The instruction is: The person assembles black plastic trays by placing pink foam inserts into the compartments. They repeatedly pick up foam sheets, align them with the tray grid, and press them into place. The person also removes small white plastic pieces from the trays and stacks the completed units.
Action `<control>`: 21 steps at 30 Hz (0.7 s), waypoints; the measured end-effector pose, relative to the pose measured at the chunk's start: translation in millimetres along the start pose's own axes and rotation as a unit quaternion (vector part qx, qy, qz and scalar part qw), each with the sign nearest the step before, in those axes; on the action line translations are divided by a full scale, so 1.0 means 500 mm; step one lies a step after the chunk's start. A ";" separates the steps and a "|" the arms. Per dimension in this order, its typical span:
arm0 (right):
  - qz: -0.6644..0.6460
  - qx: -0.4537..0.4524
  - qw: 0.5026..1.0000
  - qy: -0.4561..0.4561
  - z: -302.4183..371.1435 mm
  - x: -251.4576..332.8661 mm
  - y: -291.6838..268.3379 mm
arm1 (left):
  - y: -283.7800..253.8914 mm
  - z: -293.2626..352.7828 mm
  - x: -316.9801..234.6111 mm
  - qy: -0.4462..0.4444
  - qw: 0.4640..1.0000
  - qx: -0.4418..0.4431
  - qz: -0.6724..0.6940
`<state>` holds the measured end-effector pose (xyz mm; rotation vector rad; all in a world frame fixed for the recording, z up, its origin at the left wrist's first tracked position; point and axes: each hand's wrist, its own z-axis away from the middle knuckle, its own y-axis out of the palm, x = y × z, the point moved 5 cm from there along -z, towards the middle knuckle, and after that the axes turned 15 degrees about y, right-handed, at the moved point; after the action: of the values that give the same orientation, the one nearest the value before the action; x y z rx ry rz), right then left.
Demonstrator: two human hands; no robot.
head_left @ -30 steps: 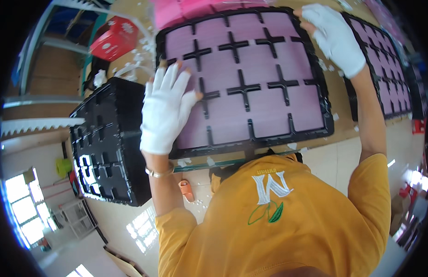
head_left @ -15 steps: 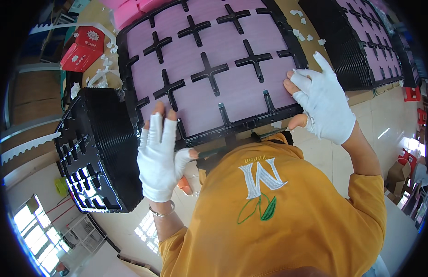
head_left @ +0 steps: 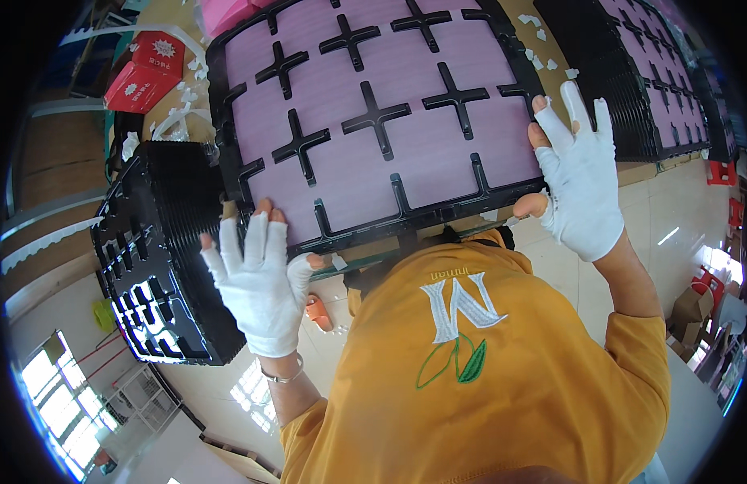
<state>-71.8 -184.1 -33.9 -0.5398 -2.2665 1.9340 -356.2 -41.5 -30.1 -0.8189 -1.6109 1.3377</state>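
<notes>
A black plastic tray (head_left: 462, 208) with raised cross-shaped dividers lies before me, its compartments covered by a pink-purple sheet (head_left: 353, 198). My left hand (head_left: 262, 294), in a white glove with bare fingertips, is spread at the tray's near left corner, some fingertips over the edge. At the right edge is my right hand (head_left: 584, 181), gloved the same way, its fingers apart and pointing away from me. Its bare thumb lies by the near right corner. Neither hand grips anything that I can see; whether the fingertips press on the rim I cannot tell.
A stack of black trays (head_left: 176, 258) stands close on the left, and another stack (head_left: 583, 73) with pink-purple sheeting at the back right. Behind the left stack is a red box (head_left: 146, 73). White scraps (head_left: 537, 60) litter the table. An orange slipper (head_left: 318, 312) lies on the floor.
My left hand has moved left and its fingers have spread, drawing back from the sheet toward the corner. My right hand has shifted slightly right, with its fingers fanned wider.
</notes>
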 end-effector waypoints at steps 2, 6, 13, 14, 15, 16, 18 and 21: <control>-0.023 0.013 1.000 -0.007 -0.003 -0.009 -0.006 | -0.006 0.012 0.016 -0.013 1.000 -0.017 0.021; -0.068 -0.078 0.994 -0.014 -0.070 -0.048 -0.035 | -0.061 -0.020 0.087 -0.034 0.995 -0.094 0.023; -0.032 -0.082 0.995 -0.036 -0.321 -0.054 0.075 | 0.081 -0.275 0.250 0.046 0.962 -0.188 0.191; -0.051 -0.060 0.996 -0.045 -0.344 -0.044 0.100 | 0.120 -0.302 0.248 0.052 0.974 -0.143 0.165; -0.069 -0.035 0.995 -0.058 -0.361 -0.035 0.115 | 0.128 -0.308 0.229 0.048 0.986 -0.101 0.123; -0.086 -0.033 0.994 -0.053 -0.364 -0.037 0.120 | 0.133 -0.315 0.213 0.049 0.994 -0.056 0.078; -0.119 -0.031 0.991 -0.044 -0.369 -0.045 0.123 | 0.134 -0.307 0.228 0.041 0.994 -0.069 0.079; -0.023 -0.054 0.998 -0.026 -0.355 -0.070 0.116 | 0.136 -0.289 0.227 0.008 0.998 -0.064 0.022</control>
<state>27.2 -22.9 -53.4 -0.4502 -2.4035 1.8332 -273.9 132.4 -65.8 -0.9447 -1.6889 1.2649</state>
